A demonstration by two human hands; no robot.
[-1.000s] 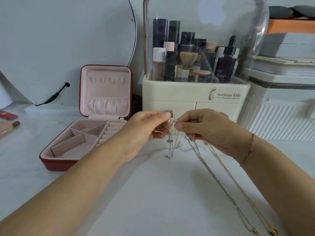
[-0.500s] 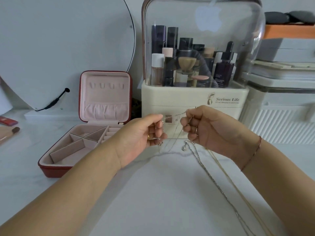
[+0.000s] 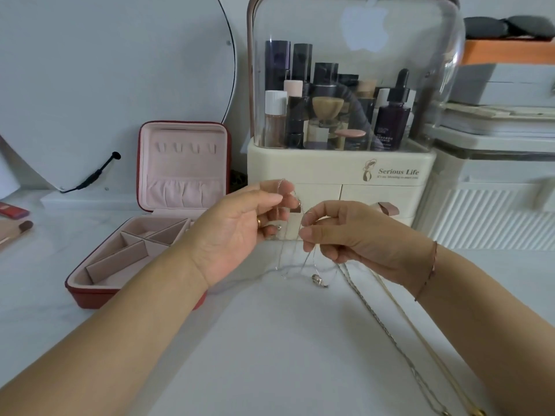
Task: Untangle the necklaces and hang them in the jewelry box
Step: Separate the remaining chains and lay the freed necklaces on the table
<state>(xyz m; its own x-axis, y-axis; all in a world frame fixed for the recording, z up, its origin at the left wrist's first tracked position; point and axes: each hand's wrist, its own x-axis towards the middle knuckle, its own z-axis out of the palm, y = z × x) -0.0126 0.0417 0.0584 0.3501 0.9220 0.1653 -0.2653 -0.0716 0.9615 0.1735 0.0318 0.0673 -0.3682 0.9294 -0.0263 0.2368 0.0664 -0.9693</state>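
Note:
A thin silver necklace [image 3: 292,256] hangs in loops between my two hands, its small pendant [image 3: 317,280] dangling just above the white table. My left hand [image 3: 243,229] pinches one part of the chain high up between thumb and fingertips. My right hand [image 3: 345,232] pinches another part of the same chain a little lower. A thicker silver chain [image 3: 387,331] and a gold chain [image 3: 420,340] run from under my right hand across the table toward the lower right. The red jewelry box [image 3: 99,291] stands open at the left, its pink lid showing several hooks [image 3: 186,148].
A cream cosmetics organiser [image 3: 339,172] with a clear dome full of bottles stands right behind my hands. A round mirror [image 3: 105,70] leans at the back left. White storage boxes [image 3: 492,205] are at the right. Makeup items [image 3: 15,223] lie at the far left edge.
My hands have drawn apart and the left one has risen, stretching the thin silver chain. The pendant has dropped lower, hanging near the table.

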